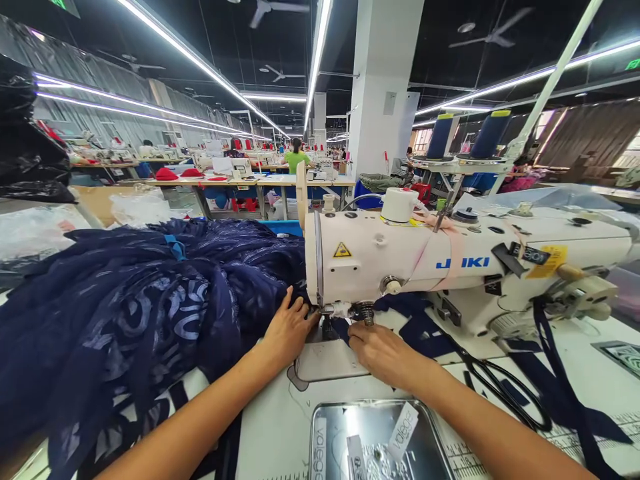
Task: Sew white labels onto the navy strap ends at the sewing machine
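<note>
A single head-worn camera looks forward and slightly down over the bench (280, 427), close to the sewing machine (450, 260), which fills the middle and right of the view. Both forearms enter from the bottom edge. Above the machine the view reaches far across the factory hall to distant rows of workstations (240, 180) and ceiling lights (315, 60).

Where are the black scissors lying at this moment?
In the head view, the scissors lie on the table, right of the right hand, below the sewing machine.
</note>
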### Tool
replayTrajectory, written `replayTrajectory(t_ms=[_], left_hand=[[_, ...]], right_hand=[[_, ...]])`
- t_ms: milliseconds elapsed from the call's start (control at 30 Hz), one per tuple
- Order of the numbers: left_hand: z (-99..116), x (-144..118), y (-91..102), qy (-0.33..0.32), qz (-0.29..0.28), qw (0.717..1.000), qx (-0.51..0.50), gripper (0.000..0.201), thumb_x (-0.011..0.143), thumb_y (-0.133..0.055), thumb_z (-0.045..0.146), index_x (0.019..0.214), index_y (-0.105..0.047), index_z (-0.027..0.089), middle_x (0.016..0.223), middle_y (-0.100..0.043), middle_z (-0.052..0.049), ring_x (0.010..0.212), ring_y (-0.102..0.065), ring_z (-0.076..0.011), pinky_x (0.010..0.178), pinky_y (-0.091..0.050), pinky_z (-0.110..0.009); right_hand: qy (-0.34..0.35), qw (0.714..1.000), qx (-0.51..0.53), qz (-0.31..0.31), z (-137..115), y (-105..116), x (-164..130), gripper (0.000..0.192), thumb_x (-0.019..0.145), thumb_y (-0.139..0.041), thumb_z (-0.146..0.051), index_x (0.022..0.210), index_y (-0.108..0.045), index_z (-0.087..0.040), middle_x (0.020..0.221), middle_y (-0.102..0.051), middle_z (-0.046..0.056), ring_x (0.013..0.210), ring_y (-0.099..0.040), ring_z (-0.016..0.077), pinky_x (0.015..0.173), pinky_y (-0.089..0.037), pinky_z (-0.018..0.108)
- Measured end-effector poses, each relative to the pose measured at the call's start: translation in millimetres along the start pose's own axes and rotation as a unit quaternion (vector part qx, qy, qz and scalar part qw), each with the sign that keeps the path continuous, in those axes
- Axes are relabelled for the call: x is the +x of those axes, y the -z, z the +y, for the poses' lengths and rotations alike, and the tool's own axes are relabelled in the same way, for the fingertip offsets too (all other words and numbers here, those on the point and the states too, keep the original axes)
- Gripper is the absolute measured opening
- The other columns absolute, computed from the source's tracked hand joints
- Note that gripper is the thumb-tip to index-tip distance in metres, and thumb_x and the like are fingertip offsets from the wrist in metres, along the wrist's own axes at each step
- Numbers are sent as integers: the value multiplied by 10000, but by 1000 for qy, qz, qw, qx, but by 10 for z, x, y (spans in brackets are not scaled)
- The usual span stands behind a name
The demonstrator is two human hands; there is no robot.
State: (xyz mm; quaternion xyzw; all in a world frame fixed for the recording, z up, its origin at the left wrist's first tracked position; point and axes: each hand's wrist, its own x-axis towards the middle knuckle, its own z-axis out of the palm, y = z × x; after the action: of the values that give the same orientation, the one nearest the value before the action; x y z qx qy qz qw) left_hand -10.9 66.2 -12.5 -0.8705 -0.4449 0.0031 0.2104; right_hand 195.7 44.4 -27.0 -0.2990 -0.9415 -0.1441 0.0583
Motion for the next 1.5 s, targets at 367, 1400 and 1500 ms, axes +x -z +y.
replayTrajectory(t_ms=[367,1400,1500], left_hand=[[4,17,-47,5,16,1000,-19,315,759,-482,88,1039,-586,188,1006,-617,-104,1032,-485,-252,984,-235,-509],[161,7,27,16,6,1000,-4,230,770,-475,81,958,-603,114,944,-639,-131,926,-553,-236,938,-277,-435],[296,-293,172,-76,-19,997,-25,103,730,-535,92,791,-613,121,757,-652,-80,749,-582,-199,803,-373,-359]], right_hand=[[-4,1000,12,0,-127,24,64,227,697,-402,53,757,-531,-125,757,-552,73,715,-536,178,631,-432,272],[-104,994,0,-29,108,58,61,197,776,-423,1,765,-583,-114,757,-606,84,729,-565,182,654,-425,274],[-96,995,2,-14,116,19,28,173,785,-428,-41,774,-586,-111,766,-605,90,733,-566,188,657,-427,276]])
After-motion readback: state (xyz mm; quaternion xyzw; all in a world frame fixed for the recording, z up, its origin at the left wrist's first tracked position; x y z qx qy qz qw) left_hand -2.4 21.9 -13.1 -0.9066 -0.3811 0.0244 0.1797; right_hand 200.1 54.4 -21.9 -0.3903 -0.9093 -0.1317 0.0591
